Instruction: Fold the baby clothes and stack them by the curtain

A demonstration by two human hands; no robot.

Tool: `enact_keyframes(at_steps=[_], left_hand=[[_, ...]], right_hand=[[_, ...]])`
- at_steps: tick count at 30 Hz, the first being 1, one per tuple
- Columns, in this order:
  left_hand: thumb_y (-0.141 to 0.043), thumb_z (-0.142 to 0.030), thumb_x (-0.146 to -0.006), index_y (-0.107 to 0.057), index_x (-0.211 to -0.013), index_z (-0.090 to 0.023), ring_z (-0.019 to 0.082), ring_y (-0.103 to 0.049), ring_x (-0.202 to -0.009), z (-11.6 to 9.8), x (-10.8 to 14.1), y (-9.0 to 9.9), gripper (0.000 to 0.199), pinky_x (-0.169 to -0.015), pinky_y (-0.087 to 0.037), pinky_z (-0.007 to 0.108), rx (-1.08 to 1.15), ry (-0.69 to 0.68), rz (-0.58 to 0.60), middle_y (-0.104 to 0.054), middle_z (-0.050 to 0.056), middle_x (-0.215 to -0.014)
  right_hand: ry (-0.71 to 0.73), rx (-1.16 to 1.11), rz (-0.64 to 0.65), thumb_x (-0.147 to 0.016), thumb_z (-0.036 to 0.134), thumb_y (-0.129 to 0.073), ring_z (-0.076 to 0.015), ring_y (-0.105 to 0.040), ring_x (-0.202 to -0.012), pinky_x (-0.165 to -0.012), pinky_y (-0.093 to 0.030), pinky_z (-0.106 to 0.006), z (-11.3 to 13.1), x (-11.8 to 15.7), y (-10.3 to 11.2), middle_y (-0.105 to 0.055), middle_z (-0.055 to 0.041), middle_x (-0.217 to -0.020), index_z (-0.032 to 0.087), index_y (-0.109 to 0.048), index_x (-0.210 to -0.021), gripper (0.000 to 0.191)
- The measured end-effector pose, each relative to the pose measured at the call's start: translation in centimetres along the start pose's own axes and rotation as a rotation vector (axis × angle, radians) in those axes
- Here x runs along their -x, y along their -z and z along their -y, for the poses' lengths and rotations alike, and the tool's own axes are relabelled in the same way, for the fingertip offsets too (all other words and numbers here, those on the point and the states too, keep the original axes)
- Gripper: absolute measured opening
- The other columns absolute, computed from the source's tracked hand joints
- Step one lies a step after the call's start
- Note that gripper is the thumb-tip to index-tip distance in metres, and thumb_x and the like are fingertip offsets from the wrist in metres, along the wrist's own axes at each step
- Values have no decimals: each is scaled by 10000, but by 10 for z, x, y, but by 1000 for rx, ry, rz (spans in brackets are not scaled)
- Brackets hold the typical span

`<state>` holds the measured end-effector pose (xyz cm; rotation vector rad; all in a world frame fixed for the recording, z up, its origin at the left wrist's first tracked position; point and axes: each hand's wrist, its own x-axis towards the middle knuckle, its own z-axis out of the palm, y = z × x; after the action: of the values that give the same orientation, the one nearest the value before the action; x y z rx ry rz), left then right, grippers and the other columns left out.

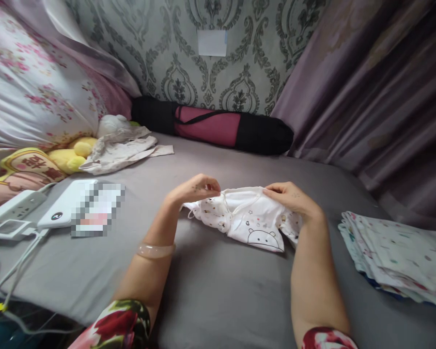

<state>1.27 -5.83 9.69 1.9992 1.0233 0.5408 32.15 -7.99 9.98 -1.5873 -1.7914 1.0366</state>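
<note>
A small white baby top (pixel 256 215) with a printed animal face and patterned sleeves is held between my hands over the grey sheet. My left hand (pixel 199 188) pinches it near the left end of its neckline. On the other side, my right hand (pixel 287 195) grips the right end of the neckline between thumb and fingers. The printed face hangs toward me, and a thin tie shows by the left sleeve.
Folded cloths (pixel 399 257) lie at the right. A pale garment (pixel 119 150) rests by yellow plush toys (pixel 70 155) at the left. A power strip (pixel 18 208), cables and a white device (pixel 63 206) are nearer. A black and pink bag (pixel 210 126) lies along the wall.
</note>
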Motion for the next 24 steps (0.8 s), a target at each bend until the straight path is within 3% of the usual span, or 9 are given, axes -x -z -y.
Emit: enact_keyframes(at_steps=[2, 3, 4, 6, 8, 10, 13, 17, 24], left_hand=[[-679, -405, -772, -746, -898, -196, 192, -632, -824, -22, 9, 5, 254, -730, -486, 277, 141, -62, 229, -717, 49, -848], [-679, -422, -777, -746, -896, -187, 201, -637, -849, -28, 11, 7, 271, -747, -491, 286, 196, -77, 256, -723, 60, -865], [-660, -438, -795, -742, -899, -178, 203, -639, -865, -30, 12, 7, 292, -758, -494, 292, 240, -82, 228, -725, 70, -883], [-611, -444, -830, -726, -903, -165, 186, -636, -850, -20, 9, 6, 311, -749, -493, 286, 262, -59, 58, -721, 74, -890], [-614, -394, -821, -715, -901, -163, 160, -625, -800, 3, 0, 1, 265, -726, -487, 267, 192, -7, -109, -715, 59, -864], [-628, -336, -788, -718, -874, -163, 155, -618, -781, 26, -9, -6, 213, -718, -483, 261, 105, 28, -152, -715, 48, -846], [-617, -335, -775, -727, -951, -169, 159, -622, -766, 45, -16, -17, 266, -685, -479, 248, 114, 106, -62, -718, 37, -846], [-638, -383, -758, -705, -1075, -164, 174, -636, -822, 44, -15, -27, 391, -700, -483, 244, 264, 156, 46, -726, 45, -929], [-685, -375, -725, -728, -963, -163, 146, -612, -742, 42, -14, -25, 321, -623, -452, 220, 340, 182, 52, -709, 32, -850]], right_hand=[[11, 5, 6, -720, 543, -667, -193, -623, -719, -643, -458, -274, -2, -1, 0, -730, -39, -807, 184, -760, -798, 379], [15, 7, 8, -725, 543, -664, -192, -623, -723, -646, -457, -273, -2, -1, 1, -731, -39, -814, 184, -761, -806, 381], [19, 10, 7, -727, 544, -664, -192, -623, -728, -648, -456, -271, -2, 0, 1, -731, -38, -819, 185, -761, -810, 382], [17, 13, 3, -722, 548, -671, -194, -627, -737, -651, -458, -268, -1, 0, 1, -734, -38, -824, 185, -764, -809, 384], [6, -1, 5, -714, 555, -680, -203, -633, -747, -649, -464, -270, 2, 2, 1, -738, -41, -834, 187, -770, -826, 395], [-7, -30, 17, -709, 567, -685, -214, -642, -766, -652, -474, -275, 6, 5, 1, -742, -46, -861, 189, -775, -867, 419], [-37, -63, 25, -699, 598, -690, -229, -651, -798, -659, -487, -281, 12, 9, 1, -743, -60, -895, 185, -775, -922, 476], [-55, -108, 37, -696, 618, -698, -233, -657, -821, -681, -498, -285, 16, 12, 3, -743, -68, -933, 190, -772, -958, 508], [-27, -124, 39, -703, 614, -710, -229, -658, -833, -708, -503, -295, 10, 12, 7, -741, -78, -960, 191, -771, -980, 509]])
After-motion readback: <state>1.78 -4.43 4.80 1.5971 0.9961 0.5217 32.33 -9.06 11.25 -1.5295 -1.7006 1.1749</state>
